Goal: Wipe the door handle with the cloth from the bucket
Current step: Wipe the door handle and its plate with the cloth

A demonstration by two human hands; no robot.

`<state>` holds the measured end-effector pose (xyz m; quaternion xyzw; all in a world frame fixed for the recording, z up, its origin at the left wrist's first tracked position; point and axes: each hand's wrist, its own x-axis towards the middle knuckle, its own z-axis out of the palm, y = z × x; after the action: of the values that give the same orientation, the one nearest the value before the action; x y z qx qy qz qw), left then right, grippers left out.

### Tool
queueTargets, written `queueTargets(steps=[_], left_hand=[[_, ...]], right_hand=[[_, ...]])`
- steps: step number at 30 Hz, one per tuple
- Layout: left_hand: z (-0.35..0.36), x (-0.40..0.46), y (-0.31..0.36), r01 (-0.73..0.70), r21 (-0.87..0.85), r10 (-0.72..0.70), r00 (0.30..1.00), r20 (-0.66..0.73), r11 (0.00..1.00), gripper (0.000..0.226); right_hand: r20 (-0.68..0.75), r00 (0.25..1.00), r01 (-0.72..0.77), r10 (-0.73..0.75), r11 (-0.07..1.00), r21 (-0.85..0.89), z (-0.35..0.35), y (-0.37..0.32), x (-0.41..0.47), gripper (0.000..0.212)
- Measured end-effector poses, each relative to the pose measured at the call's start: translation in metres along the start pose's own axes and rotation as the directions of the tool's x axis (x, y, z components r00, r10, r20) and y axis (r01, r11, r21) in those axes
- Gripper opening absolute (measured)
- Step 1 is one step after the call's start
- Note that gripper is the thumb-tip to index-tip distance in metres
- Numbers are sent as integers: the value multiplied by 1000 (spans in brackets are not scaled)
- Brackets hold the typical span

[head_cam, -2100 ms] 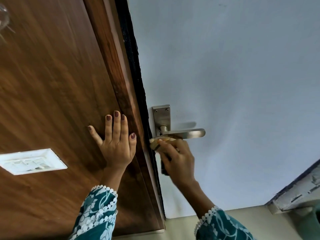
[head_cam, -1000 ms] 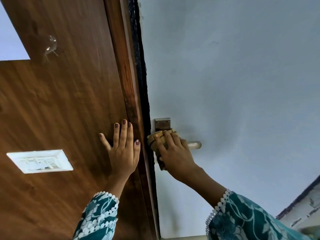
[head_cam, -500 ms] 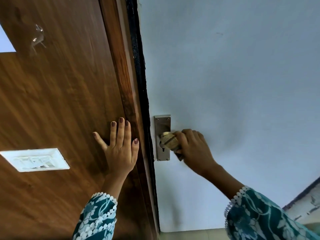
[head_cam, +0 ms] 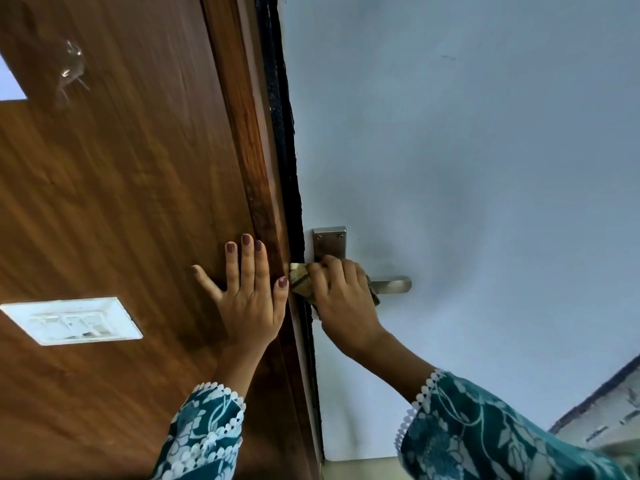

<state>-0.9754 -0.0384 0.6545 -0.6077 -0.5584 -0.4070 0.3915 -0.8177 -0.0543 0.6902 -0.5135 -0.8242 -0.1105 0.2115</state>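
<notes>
The door handle (head_cam: 393,285) is a brushed-metal lever on a rectangular plate screwed to the pale door, close to its edge. Only the lever's rounded end and the plate's top show. The cloth (head_cam: 302,279), tan and bunched, lies pressed over the lever's root under my right hand (head_cam: 343,299), one corner poking out left.

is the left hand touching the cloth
Apart. The head view shows the left hand flat on the wooden panel, with a narrow gap before the cloth.
</notes>
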Motion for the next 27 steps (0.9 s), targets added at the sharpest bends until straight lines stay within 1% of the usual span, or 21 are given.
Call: queueTargets(steps=[3,6,9,13,15,17,22,25,27], left_hand=[[1,1,0,-5,2,5,1000,-8,1000,59],[1,0,-2,-13,-3,13,1000,-20,1000,59],[1,1,-1,-15,7,15,999,-38,1000,58],[0,2,2,-10,6,11,999,-49,1000,57],[1,3,3,-7,12,7,998,-57,1000,56],[2,3,4,-5,18,6,998,-64,1000,56],[0,3,3,-7,19,8,999,-36,1000,56],[0,2,1,-11,18,12,1000,-28,1000,56],[1,2,-1,-18,13,18,999,-29,1000,57]], right_hand=[[-23,999,28,-28,999,22,1,23,-6,48],[-41,999,15,-13,999,37,-3,55,-15,46],[-22,999,-28,29,999,34,-7,91,-26,45],[60,987,-154,148,983,105,-13,125,-40,49],[48,987,-159,156,984,79,-14,122,-42,49],[-7,993,-116,116,993,29,-12,107,-38,47],[-161,987,-12,-3,996,-92,1,35,-13,29],[-187,982,9,-26,996,-91,6,7,-5,34],[-193,981,15,-29,997,-71,7,12,-4,34]])
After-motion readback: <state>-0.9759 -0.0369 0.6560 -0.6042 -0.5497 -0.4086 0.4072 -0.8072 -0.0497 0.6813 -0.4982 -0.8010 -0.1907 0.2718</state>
